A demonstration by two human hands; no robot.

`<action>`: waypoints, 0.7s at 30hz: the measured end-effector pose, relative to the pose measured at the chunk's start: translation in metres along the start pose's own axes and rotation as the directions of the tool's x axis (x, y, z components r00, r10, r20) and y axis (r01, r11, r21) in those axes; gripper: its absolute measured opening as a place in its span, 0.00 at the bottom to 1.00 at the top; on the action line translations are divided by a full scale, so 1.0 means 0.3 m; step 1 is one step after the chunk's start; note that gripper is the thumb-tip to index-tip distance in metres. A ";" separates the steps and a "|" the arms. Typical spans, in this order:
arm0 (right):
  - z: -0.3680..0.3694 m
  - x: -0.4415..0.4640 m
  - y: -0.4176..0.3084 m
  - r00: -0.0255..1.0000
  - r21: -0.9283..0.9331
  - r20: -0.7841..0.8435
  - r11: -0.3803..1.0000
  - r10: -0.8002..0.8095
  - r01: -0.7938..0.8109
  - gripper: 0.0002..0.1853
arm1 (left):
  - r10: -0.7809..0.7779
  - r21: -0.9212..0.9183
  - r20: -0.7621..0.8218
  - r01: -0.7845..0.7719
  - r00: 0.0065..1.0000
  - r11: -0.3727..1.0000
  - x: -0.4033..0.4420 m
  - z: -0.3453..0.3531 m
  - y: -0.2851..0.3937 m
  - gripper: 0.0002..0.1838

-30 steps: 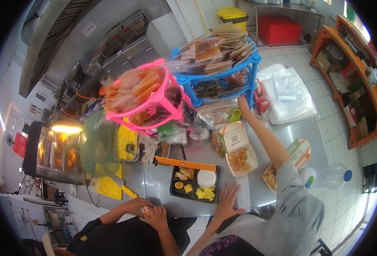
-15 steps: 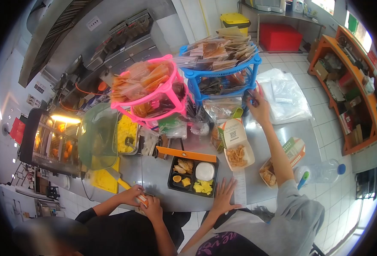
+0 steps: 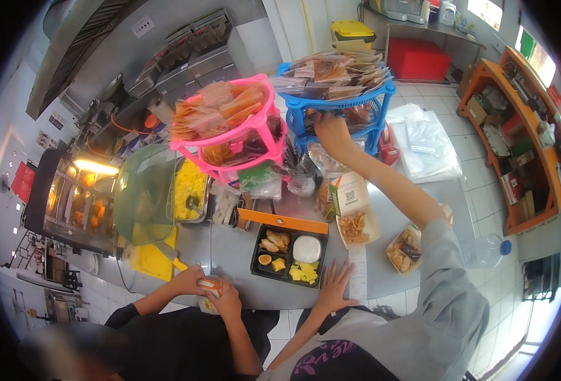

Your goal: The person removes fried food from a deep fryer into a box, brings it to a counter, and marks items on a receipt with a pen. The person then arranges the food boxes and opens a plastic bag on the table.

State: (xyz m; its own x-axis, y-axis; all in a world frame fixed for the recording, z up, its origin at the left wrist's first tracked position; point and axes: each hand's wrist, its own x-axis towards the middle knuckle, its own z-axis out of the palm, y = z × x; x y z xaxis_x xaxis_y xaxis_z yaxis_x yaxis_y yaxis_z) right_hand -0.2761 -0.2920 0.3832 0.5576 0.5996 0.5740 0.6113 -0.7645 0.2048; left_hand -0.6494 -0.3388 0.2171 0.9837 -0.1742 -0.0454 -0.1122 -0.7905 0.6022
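Note:
My left hand [image 3: 336, 287] lies on the steel table with fingers spread, beside a long paper receipt [image 3: 358, 273]. Close to it is a black compartment meal box [image 3: 255, 265] holding fried pieces, yellow chunks, scrambled egg and a white round item. My right hand [image 3: 333, 134] reaches into the lower tier of a blue stacked basket [image 3: 377, 103], among dark sachets. Its fingers are hidden there, so whether it grips anything does not show. Below that arm stand an open carton of fried food [image 3: 355, 227] and another carton [image 3: 405, 251] with fried pieces and a dark sachet.
A pink stacked basket [image 3: 278, 141] of sauce sachets stands left of the blue one. Plastic bags [image 3: 421, 143] lie at right, near a water bottle [image 3: 487, 251]. At left, a co-worker's hands [image 3: 212, 293] hold a wrapped item beside a knife and yellow board [image 3: 148, 261].
My right hand has moved left from the blue basket's right side into its lower tier. My left hand stays flat on the table. The view has shifted slightly.

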 end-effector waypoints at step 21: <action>0.261 0.253 0.208 0.912 0.263 0.358 0.915 0.201 -0.305 0.19 | 0.006 -0.024 -0.027 -0.007 1.000 1.000 -0.009 -0.010 -0.001 0.64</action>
State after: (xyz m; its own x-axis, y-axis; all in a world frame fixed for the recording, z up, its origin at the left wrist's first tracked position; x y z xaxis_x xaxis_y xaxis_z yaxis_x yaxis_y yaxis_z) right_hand -0.1518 -0.2756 0.3774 0.8325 0.4775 0.2810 0.5369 -0.8204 -0.1967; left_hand -0.6517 -0.3362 0.2195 0.9864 -0.1632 -0.0203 -0.1155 -0.7750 0.6213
